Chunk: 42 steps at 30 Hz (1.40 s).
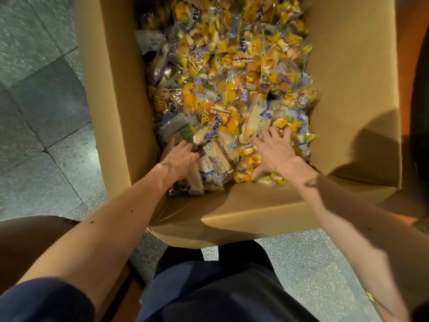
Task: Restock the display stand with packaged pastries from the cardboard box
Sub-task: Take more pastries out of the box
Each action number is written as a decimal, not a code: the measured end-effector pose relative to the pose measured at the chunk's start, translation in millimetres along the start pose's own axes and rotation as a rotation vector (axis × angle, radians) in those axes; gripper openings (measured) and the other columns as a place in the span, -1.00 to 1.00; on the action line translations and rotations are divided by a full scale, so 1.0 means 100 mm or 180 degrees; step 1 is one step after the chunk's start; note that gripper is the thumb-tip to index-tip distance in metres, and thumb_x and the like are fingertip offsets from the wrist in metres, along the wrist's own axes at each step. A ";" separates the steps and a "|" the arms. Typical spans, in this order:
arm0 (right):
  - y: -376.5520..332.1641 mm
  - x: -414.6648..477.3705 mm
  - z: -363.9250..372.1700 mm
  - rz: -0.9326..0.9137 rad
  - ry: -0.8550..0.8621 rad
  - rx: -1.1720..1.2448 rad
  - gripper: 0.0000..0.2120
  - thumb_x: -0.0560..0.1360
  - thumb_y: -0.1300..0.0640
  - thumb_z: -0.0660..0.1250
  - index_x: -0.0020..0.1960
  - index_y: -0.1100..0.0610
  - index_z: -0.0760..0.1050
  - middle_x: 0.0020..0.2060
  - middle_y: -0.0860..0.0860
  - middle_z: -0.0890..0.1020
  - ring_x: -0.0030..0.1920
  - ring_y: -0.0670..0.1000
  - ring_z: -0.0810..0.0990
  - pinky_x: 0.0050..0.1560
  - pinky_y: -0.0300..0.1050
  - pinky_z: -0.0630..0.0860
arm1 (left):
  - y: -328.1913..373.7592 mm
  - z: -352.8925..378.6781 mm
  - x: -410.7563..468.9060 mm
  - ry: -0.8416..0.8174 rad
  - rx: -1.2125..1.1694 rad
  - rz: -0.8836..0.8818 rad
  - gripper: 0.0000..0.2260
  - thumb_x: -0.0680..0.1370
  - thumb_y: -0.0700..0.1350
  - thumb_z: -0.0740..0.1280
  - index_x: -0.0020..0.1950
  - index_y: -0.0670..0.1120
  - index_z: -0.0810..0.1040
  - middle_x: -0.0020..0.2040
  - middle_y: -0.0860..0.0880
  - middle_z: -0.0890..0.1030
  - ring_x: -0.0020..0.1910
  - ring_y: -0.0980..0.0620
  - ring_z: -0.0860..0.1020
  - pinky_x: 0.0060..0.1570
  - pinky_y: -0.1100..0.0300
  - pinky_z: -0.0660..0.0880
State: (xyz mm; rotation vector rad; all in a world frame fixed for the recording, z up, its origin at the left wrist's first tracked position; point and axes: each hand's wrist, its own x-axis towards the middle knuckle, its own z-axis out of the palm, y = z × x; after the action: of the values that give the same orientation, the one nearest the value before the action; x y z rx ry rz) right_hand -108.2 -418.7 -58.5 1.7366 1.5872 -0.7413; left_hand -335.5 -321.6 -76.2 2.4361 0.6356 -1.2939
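Observation:
A large open cardboard box (348, 94) stands on the floor in front of me, filled with several clear-wrapped packaged pastries (232, 73) printed in yellow and blue. Both my hands are down inside its near end. My left hand (180, 156) lies on the packs at the near left corner, its fingers bent down among them; a grip cannot be made out. My right hand (274, 151) is spread flat with straight fingers, pressing on the packs at the near right. The display stand is out of view.
The box's flaps stand up on the left (111, 89), on the right and at the near side (243, 212). Grey tiled floor (39, 112) runs along the left. A brown rounded surface (30, 240) sits at the lower left, and my dark trousers (220, 287) fill the bottom.

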 end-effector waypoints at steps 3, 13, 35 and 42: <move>0.05 0.04 -0.02 0.0019 -0.0081 0.0114 -0.12 0.35 -0.33 0.45 0.50 0.07 0.27 0.45 0.20 0.29 0.47 0.20 0.18 0.40 0.29 0.19 | -0.06 0.02 0.04 -0.0119 -0.0493 0.0065 -0.29 0.45 0.18 0.46 0.51 -0.01 0.30 0.43 -0.13 0.27 0.43 -0.12 0.22 0.48 -0.04 0.12; 0.24 0.02 -0.05 0.0149 -0.0317 0.1592 -0.34 0.48 -0.05 0.47 0.47 0.11 0.29 0.50 0.19 0.20 0.46 0.25 0.29 0.43 0.17 0.32 | -0.19 -0.08 -0.06 0.0441 -0.1859 -0.0187 -0.36 0.45 0.21 0.46 0.46 0.00 0.41 0.37 -0.09 0.51 0.34 -0.10 0.45 0.32 0.02 0.36; -0.03 -0.89 -0.67 0.0264 -0.0418 0.6712 -0.19 0.61 -0.02 0.26 0.62 -0.04 -0.24 0.43 0.07 0.46 0.14 0.09 0.66 0.35 0.40 0.37 | 0.08 -0.44 -1.47 0.1541 -0.6364 -0.0095 -0.59 0.33 -0.12 0.54 0.15 -0.12 0.60 0.07 -0.14 0.70 0.01 -0.10 0.68 -0.06 0.07 0.64; -0.62 -1.50 -1.18 -0.0811 -0.0670 0.6152 -0.33 0.46 0.05 0.41 0.51 0.11 0.27 0.08 -0.03 0.69 0.05 -0.07 0.69 0.15 0.04 0.62 | 0.21 -0.08 -2.50 0.2255 -0.6748 -0.0306 -0.59 0.20 0.00 0.67 0.00 -0.02 0.69 0.07 -0.26 0.67 0.01 -0.21 0.63 0.15 -0.31 0.45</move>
State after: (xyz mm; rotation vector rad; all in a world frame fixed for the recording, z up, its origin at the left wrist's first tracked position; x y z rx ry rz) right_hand -188.6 -416.5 125.6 2.2353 0.6015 -3.0476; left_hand -442.7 -394.8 139.1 0.7975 1.2390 0.5055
